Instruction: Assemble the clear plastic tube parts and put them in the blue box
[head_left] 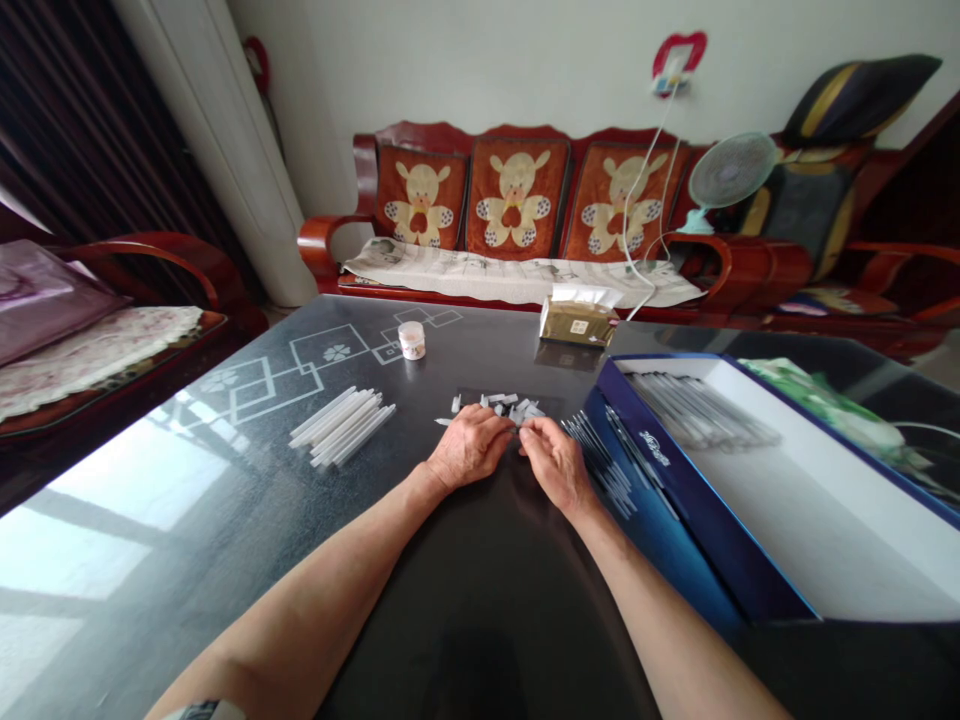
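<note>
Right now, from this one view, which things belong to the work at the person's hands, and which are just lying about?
Seem part of the work: left hand, right hand, small white pieces, white tubes, slim grey rods, blue box.

Seem just lying about: tissue box, small white jar, electric fan.

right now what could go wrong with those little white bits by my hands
The small white pieces lie loose right at your left hand and right hand, so a careless move could scatter them across the glossy table. The thin sticks on the blue box sit close to your right hand and might get knocked or mixed in. The loose white tubes could also roll if bumped.
</note>
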